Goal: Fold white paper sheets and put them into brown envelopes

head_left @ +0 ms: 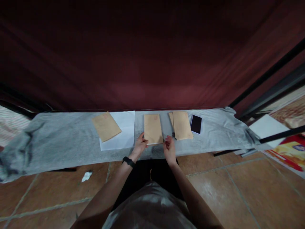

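A brown paper envelope (153, 128) lies upright before me at the middle of the cloth-covered bench, a faint reddish mark near its top right. A thin white edge shows along its bottom. My left hand (140, 144) has its fingers closed at the lower left corner of this envelope. At the lower right corner is my right hand (169, 148), its fingers curled and its thumb side touching the envelope's edge. Just right of it rests a small stack of brown envelopes (183, 125), slightly fanned.
To the left, another brown envelope (106, 126) lies askew over white paper sheets (126, 130). A dark-screened phone (196, 124) sits right of the stack. Grey cloth (64, 140) covers the narrow bench. A dark red curtain (143, 63) hangs behind; crumpled white tissue (86, 176) lies on the tiled floor.
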`<state>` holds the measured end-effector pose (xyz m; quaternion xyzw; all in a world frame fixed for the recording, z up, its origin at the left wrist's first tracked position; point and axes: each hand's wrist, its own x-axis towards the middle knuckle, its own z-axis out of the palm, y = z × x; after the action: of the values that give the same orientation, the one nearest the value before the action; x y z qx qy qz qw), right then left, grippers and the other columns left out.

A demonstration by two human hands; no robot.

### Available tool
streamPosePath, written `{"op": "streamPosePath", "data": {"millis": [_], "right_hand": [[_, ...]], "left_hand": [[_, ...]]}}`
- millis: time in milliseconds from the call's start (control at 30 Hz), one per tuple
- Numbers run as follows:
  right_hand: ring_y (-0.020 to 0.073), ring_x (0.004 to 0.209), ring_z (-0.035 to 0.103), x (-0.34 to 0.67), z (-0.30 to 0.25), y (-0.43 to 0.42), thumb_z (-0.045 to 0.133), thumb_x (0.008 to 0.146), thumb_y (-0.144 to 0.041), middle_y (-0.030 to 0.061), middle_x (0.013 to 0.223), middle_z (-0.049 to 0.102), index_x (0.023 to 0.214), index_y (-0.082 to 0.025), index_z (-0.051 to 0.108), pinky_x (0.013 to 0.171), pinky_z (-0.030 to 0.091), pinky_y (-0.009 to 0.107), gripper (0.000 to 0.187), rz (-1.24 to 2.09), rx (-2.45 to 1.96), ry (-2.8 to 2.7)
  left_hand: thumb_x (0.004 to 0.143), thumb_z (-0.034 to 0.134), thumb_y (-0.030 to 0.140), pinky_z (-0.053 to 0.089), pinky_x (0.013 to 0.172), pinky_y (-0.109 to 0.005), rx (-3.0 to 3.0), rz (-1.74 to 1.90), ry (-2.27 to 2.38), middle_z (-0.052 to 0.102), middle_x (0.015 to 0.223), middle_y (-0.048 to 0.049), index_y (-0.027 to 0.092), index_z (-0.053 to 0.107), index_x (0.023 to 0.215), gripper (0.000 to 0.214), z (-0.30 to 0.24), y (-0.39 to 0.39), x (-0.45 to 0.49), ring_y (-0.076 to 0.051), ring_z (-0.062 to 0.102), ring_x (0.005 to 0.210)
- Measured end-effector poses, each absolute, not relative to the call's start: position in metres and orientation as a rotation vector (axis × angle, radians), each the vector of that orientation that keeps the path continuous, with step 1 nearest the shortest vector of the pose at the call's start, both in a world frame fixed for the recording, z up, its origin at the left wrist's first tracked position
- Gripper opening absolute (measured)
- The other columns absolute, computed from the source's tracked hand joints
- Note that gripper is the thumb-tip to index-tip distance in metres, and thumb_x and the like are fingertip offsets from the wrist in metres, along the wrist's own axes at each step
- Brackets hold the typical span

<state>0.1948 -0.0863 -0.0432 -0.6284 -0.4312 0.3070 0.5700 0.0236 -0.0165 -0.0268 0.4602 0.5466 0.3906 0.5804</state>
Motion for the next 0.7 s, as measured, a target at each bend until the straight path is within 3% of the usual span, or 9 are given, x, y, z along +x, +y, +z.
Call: {"op": "streamPosePath", "data": {"millis": [133, 233, 333, 533, 700], "right_hand": [[0.0227, 0.129, 0.056, 0.207, -0.045, -0.086, 0.049, 0.094, -0.018, 0.0113, 0.136, 0.062, 0.126, -0.023, 0.064, 0.113, 0.044, 0.045, 0.035, 0.521, -1.430, -1.596], [0.0228, 0.127, 0.058, 0.209, -0.049, -0.085, 0.053, 0.095, -0.018, 0.0095, 0.133, 0.066, 0.124, -0.024, 0.066, 0.110, 0.047, 0.044, 0.033, 0.492, -1.420, -1.757], [0.0234, 0.126, 0.059, 0.208, -0.055, -0.085, 0.057, 0.095, -0.021, 0.0084, 0.131, 0.068, 0.123, -0.025, 0.068, 0.110, 0.046, 0.046, 0.030, 0.462, -1.432, -1.832], [0.0240, 0.126, 0.059, 0.207, -0.058, -0.086, 0.058, 0.095, -0.023, 0.0103, 0.131, 0.067, 0.125, -0.023, 0.067, 0.114, 0.041, 0.048, 0.031, 0.408, -1.455, -1.847], [0.0227, 0.127, 0.059, 0.210, -0.058, -0.085, 0.057, 0.097, -0.024, 0.0084, 0.131, 0.067, 0.128, -0.025, 0.064, 0.112, 0.042, 0.046, 0.031, 0.434, -1.412, -1.881]], "left_hand": [[0.077, 0.057, 0.011, 0.055, 0.062, -0.029, 1.330, 0.793, 1.478, 0.064, 0.075, 0.0013, 0.014, 0.049, 0.141, 0.064, -0.032, -0.016, 0.020, -0.014, 0.060, 0.060], [0.081, 0.054, 0.012, 0.056, 0.090, -0.041, 1.704, 0.806, 1.619, 0.066, 0.106, -0.0087, 0.016, 0.051, 0.140, 0.060, -0.030, -0.024, 0.017, -0.023, 0.067, 0.092], [0.087, 0.050, 0.014, 0.044, 0.111, -0.048, 2.059, 0.811, 1.608, 0.055, 0.137, -0.0145, 0.017, 0.053, 0.141, 0.054, -0.028, -0.029, 0.019, -0.028, 0.055, 0.128], [0.097, 0.040, 0.023, 0.026, 0.123, -0.052, 2.441, 0.593, 1.292, 0.041, 0.159, -0.0108, 0.018, 0.049, 0.144, 0.048, -0.028, 0.005, 0.056, -0.027, 0.027, 0.151], [0.099, 0.037, 0.032, 0.016, 0.125, -0.048, 2.511, 0.470, 1.285, 0.039, 0.160, -0.0109, 0.016, 0.043, 0.150, 0.053, -0.031, 0.067, 0.078, -0.026, 0.026, 0.152]]}}
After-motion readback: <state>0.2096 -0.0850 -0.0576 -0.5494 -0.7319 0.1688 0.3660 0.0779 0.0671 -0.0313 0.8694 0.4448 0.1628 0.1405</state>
